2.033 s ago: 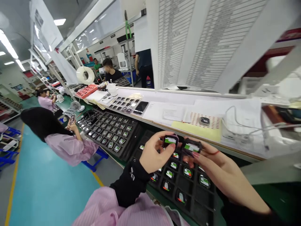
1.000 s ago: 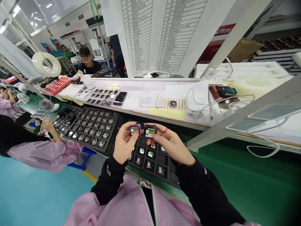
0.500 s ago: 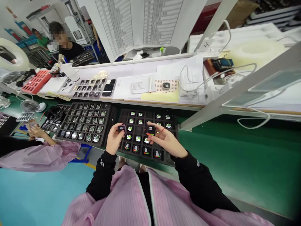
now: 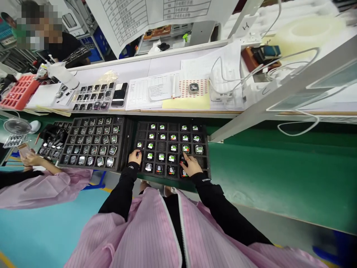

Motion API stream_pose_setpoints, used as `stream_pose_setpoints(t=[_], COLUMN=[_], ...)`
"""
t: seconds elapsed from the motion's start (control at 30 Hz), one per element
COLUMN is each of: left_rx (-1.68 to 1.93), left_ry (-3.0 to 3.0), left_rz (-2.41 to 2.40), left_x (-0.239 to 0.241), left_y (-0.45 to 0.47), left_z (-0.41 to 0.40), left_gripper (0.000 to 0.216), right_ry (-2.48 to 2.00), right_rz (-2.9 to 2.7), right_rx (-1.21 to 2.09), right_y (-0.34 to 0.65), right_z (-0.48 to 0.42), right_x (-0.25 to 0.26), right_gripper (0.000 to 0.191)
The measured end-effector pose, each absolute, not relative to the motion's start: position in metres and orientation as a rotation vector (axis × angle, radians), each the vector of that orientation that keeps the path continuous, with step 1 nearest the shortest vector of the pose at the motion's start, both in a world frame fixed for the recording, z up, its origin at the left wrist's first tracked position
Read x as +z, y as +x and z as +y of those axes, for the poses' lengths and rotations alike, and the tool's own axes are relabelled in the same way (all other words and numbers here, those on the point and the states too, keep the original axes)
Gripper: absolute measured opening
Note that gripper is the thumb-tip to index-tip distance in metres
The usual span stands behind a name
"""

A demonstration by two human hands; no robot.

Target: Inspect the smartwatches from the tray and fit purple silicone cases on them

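A black pocketed tray (image 4: 208, 160) in front of me holds several small square devices with lit green and white screens (image 4: 173, 137). My left hand (image 4: 134, 156) is down at the tray's left side, fingers closed on a small dark device over a pocket. My right hand (image 4: 190, 166) is low in the tray's front right part. Its fingers pinch another small dark device (image 4: 183, 160) that touches or nearly touches a pocket. Both arms are in black sleeves under a pink smock.
A second black tray (image 4: 92, 145) of unlit devices lies to the left. On the shelf behind are a clear tray (image 4: 92, 97), a phone (image 4: 119, 94), papers (image 4: 156, 89) and a white box with cables (image 4: 220, 89). A person in pink (image 4: 41, 184) sits at left. Green belt (image 4: 264, 175) runs to the right.
Both hands, each holding a lit device up near my face, have come down and apart onto the tray. My view has tilted down from the room to the bench.
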State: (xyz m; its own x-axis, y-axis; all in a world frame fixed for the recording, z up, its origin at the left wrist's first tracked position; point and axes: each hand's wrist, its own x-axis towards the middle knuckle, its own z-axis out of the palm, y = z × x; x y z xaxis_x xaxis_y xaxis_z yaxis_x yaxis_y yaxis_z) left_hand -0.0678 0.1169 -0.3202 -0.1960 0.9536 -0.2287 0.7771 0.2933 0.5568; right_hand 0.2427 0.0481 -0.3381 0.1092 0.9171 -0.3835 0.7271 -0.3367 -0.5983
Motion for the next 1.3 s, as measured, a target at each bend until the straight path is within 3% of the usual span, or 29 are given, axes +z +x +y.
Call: stream_pose_setpoints(t=[0.2,0.43,0.97,1.3], left_rx=[0.4,0.351,0.596,0.656], left_ry=[1.664,1.744,1.582,1.394], left_rz=[2.096,1.88,1.716,1.599], left_x=[-0.324,-0.331,-0.319,-0.296], left_y=[-0.053,-0.022,0.009,0.025], left_z=[0.109,0.1,0.054,0.05], left_gripper=[0.04,0.046,0.041,0.043], right_ry=[-2.204,-2.201,-2.269,-2.045], right_rz=[-1.604,-1.576,-1.361,-1.131], right_rx=[0.941,1.157,1.3,1.447], right_y=[0.236,0.208,0.185,0.194], right_z=[0.049,0.069,0.086,0.083], right_x=[-0.33,-0.337,-0.332,-0.321], right_gripper=[0.053,0.029,0.038,0.041])
